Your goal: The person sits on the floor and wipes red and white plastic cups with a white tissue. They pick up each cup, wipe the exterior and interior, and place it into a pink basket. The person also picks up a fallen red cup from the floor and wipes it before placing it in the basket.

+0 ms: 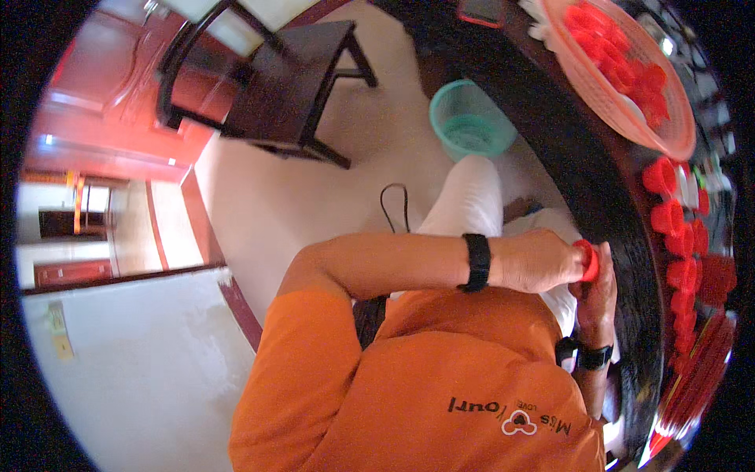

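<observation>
In front of my body, at the edge of the dark table (634, 295), both hands meet at a small round red piece (587, 259). The fingers of my left hand (540, 259) are closed around its near side. My right hand (597, 295) holds it from the other side, partly hidden behind the left. Several red cups or cup-like pieces (681, 274) stand in a row on the table to the right. Farther up, a pink plastic basket (678, 138) holds more red pieces. A bundle of thin red sticks (699, 366) lies at the lower right.
A teal plastic basket (439, 118) stands on the floor by the table, near my knee. To the upper left is a dark wooden chair (277, 88). A phone (481, 13) lies at the table's far edge. A thin dark cord loop (394, 203) shows beside my leg.
</observation>
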`<state>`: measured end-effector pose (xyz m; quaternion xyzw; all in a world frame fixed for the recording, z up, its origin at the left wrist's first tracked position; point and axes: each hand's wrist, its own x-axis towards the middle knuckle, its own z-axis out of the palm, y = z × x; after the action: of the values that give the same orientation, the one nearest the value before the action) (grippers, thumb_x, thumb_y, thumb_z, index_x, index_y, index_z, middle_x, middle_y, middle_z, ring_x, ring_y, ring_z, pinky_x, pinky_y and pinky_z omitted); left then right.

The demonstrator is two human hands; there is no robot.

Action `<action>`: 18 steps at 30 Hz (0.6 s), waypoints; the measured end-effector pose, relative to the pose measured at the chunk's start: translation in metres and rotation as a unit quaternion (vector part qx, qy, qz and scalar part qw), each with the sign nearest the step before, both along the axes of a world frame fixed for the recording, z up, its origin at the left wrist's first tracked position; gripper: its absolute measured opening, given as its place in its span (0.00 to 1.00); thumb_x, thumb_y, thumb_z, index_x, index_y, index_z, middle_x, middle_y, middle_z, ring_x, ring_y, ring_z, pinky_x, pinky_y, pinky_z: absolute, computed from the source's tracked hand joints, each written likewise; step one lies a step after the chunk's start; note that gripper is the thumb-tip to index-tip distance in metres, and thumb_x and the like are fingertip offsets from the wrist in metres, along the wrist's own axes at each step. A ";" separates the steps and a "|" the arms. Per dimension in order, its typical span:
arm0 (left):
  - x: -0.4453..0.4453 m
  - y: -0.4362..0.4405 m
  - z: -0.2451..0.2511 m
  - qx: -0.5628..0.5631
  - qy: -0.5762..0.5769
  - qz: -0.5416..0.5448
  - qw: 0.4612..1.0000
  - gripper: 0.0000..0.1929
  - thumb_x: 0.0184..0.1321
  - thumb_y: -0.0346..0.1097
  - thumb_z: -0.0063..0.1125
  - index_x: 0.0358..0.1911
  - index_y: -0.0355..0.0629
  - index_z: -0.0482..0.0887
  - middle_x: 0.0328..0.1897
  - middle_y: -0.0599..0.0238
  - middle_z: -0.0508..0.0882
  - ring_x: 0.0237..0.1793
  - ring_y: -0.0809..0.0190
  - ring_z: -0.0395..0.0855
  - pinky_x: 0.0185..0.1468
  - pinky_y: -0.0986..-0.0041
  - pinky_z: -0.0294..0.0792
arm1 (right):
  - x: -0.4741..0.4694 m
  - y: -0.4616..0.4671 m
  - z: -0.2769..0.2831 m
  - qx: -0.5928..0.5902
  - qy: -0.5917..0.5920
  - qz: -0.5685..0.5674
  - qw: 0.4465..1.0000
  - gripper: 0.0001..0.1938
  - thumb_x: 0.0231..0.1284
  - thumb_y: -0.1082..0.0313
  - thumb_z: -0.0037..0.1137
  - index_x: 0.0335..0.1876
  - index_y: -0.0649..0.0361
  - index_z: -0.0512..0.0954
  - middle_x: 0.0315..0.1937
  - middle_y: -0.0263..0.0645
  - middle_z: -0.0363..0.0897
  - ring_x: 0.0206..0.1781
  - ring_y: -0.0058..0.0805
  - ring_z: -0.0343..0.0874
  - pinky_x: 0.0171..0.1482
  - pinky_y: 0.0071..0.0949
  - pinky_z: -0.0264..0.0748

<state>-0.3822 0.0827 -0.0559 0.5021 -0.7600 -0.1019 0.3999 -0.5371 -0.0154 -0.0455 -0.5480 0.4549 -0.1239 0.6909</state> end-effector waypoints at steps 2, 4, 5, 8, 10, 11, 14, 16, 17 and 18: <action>-0.011 -0.008 0.011 0.034 0.242 -0.013 0.969 0.07 0.58 0.31 0.44 0.26 0.38 0.75 0.15 0.54 0.78 0.16 0.52 0.78 0.25 0.62 0.72 | 0.004 0.001 0.007 -0.105 -0.007 0.024 0.994 0.24 0.68 0.43 0.35 0.41 0.57 0.76 0.25 0.26 0.69 0.23 0.12 0.60 0.23 0.16 0.55; -0.012 -0.006 0.022 0.369 0.525 -0.039 0.766 0.07 0.60 0.30 0.42 0.35 0.40 0.77 0.15 0.61 0.76 0.14 0.62 0.76 0.22 0.72 0.70 | 0.005 -0.001 0.013 -0.238 -0.054 0.082 0.966 0.22 0.69 0.48 0.37 0.43 0.62 0.74 0.31 0.32 0.73 0.32 0.21 0.69 0.35 0.20 0.66; -0.009 -0.006 0.027 0.411 0.602 -0.054 0.682 0.09 0.61 0.30 0.42 0.39 0.41 0.77 0.16 0.62 0.77 0.15 0.65 0.76 0.21 0.75 0.69 | 0.006 -0.003 0.015 -0.320 -0.091 0.095 0.938 0.20 0.68 0.51 0.40 0.45 0.64 0.72 0.34 0.35 0.73 0.37 0.24 0.71 0.42 0.22 0.69; -0.006 -0.003 0.042 0.338 0.707 -0.091 0.615 0.13 0.62 0.33 0.43 0.48 0.41 0.75 0.25 0.62 0.79 0.19 0.66 0.77 0.22 0.78 0.68 | 0.002 -0.012 0.026 -0.371 -0.141 0.120 0.910 0.18 0.64 0.60 0.49 0.52 0.64 0.68 0.43 0.38 0.71 0.47 0.27 0.70 0.53 0.25 0.67; -0.007 -0.002 0.053 0.339 0.684 -0.101 0.638 0.17 0.63 0.35 0.44 0.55 0.39 0.71 0.28 0.62 0.79 0.20 0.67 0.77 0.24 0.79 0.68 | 0.000 -0.017 0.036 -0.320 -0.182 0.108 0.923 0.20 0.62 0.61 0.53 0.55 0.63 0.66 0.46 0.37 0.70 0.49 0.24 0.69 0.54 0.24 0.67; -0.008 -0.002 0.060 0.326 0.609 -0.101 0.716 0.19 0.64 0.36 0.45 0.58 0.38 0.68 0.27 0.62 0.79 0.21 0.69 0.77 0.25 0.80 0.68 | -0.002 -0.017 0.042 -0.250 -0.215 0.096 0.939 0.20 0.62 0.60 0.54 0.55 0.62 0.66 0.47 0.36 0.70 0.50 0.22 0.68 0.53 0.24 0.67; -0.020 -0.013 0.072 0.067 0.140 0.003 0.988 0.19 0.59 0.28 0.52 0.55 0.38 0.72 0.37 0.56 0.79 0.30 0.59 0.81 0.33 0.72 0.73 | -0.014 -0.014 0.059 -0.112 -0.277 0.086 0.950 0.29 0.54 0.53 0.62 0.57 0.60 0.65 0.50 0.34 0.69 0.53 0.21 0.68 0.58 0.23 0.63; -0.017 -0.017 0.081 -0.056 -0.066 0.019 0.996 0.15 0.60 0.28 0.52 0.51 0.37 0.75 0.42 0.53 0.80 0.36 0.54 0.81 0.36 0.68 0.74 | -0.016 -0.012 0.063 -0.132 -0.324 0.091 0.932 0.28 0.51 0.61 0.66 0.56 0.60 0.65 0.50 0.35 0.70 0.53 0.21 0.69 0.58 0.24 0.64; -0.019 -0.016 0.084 0.014 0.015 0.003 1.000 0.16 0.59 0.26 0.52 0.52 0.38 0.75 0.43 0.55 0.80 0.34 0.59 0.81 0.34 0.71 0.74 | -0.016 -0.013 0.063 -0.145 -0.352 0.085 0.921 0.28 0.50 0.65 0.68 0.55 0.61 0.65 0.50 0.35 0.70 0.53 0.22 0.69 0.58 0.24 0.64; -0.018 -0.014 0.087 0.106 0.141 -0.035 0.984 0.17 0.58 0.24 0.52 0.52 0.38 0.74 0.44 0.57 0.80 0.32 0.64 0.82 0.31 0.75 0.73 | -0.019 -0.015 0.065 -0.259 -0.299 0.103 0.913 0.27 0.48 0.67 0.68 0.54 0.61 0.66 0.49 0.38 0.70 0.51 0.25 0.70 0.56 0.26 0.66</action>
<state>-0.4007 0.0683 0.0307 0.4950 -0.6979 -0.2663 0.4439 -0.5559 -0.0301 0.0195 -0.6885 0.1201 -0.3240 0.6376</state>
